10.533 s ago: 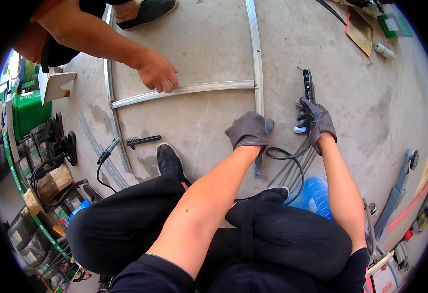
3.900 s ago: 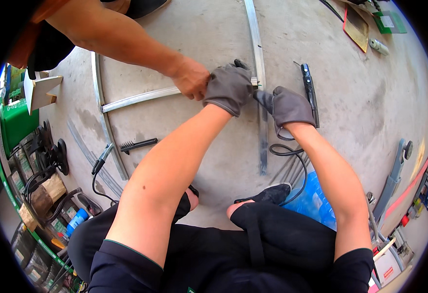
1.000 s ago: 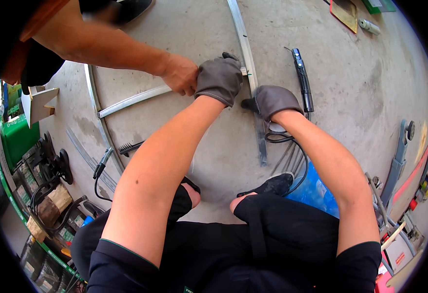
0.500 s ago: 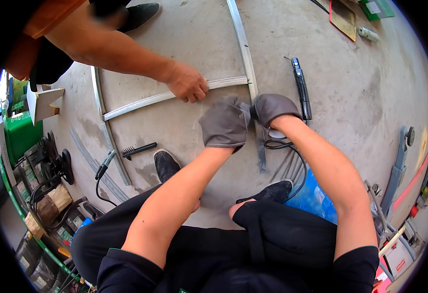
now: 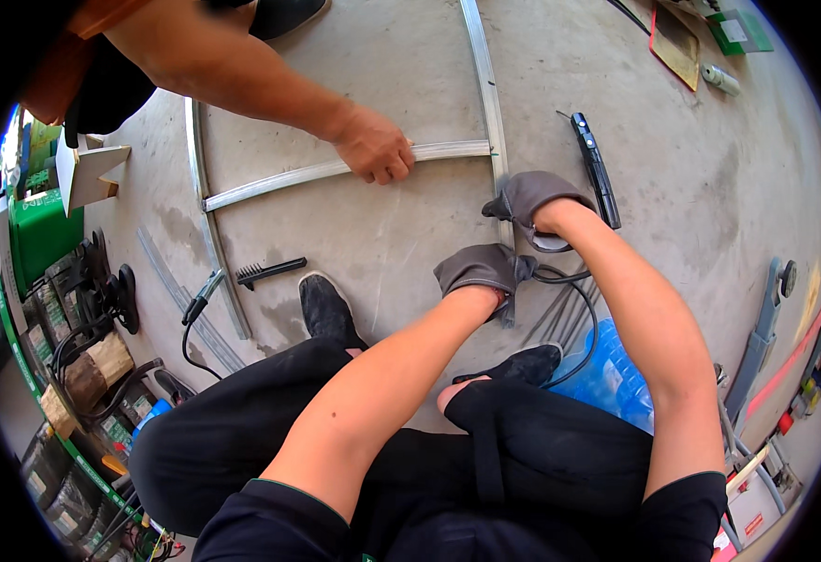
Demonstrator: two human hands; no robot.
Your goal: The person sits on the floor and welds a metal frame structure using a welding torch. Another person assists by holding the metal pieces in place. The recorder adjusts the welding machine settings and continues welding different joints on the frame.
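Down along the right rail (image 5: 482,70) the left hand (image 5: 476,269) has slid since half a second ago, when it was up beside the crossbar (image 5: 279,186); it now sits over the rail's lower end, close in at three o'clock. At two o'clock the right hand (image 5: 529,197) remains over the same rail, a little below the joint. Both hands wear dark gloves, and from where I'm standing I can't tell whether either one is grasping the metal or merely resting on it. A co-worker's hand (image 5: 373,148), bare and curled, is on the crossbar between eleven and twelve.

As I judge it, the laying-out is done: the crossbar spans from the left rail (image 5: 195,140) at ten o'clock to the right rail, making an H on the concrete floor (image 5: 598,56). Whether either joint is fixed I can't make out. No second bar bridges the rails lower down, and the electrode holder (image 5: 595,169), farther out at two o'clock, lies unheld. At nine o'clock a cable clamp (image 5: 205,298) is by the left rail, with a wire brush (image 5: 272,271) just inside it.

Thin, pale silvery metal, the pieces look straight-edged, with small dark marks on the right rail and a greenish one at its joint.
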